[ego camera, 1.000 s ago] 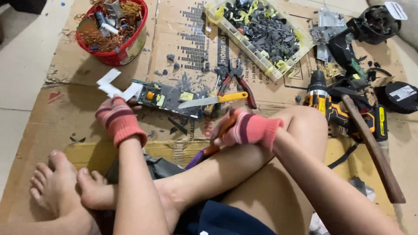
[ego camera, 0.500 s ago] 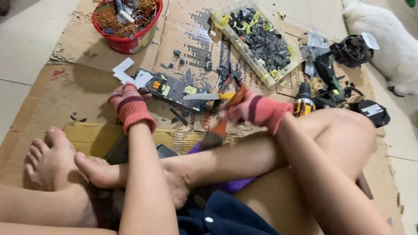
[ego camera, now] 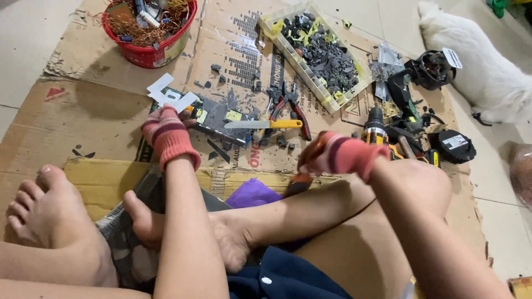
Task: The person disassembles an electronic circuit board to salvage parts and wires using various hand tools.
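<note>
The left hand (ego camera: 166, 133), in a red-striped knit glove, is pressing down on the dark green circuit board (ego camera: 219, 116) lying on the flattened brown cardboard (ego camera: 100, 111). The gloved right hand (ego camera: 338, 155) is gripping a dark-handled tool (ego camera: 299, 182) above the crossed legs, beside a yellow-handled utility knife (ego camera: 263, 124).

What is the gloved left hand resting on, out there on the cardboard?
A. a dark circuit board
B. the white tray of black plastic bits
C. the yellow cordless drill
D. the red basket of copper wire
A: the left hand presses on the near end of the dark circuit board, which lies flat on the cardboard, away from the basket, drill and tray.
</note>
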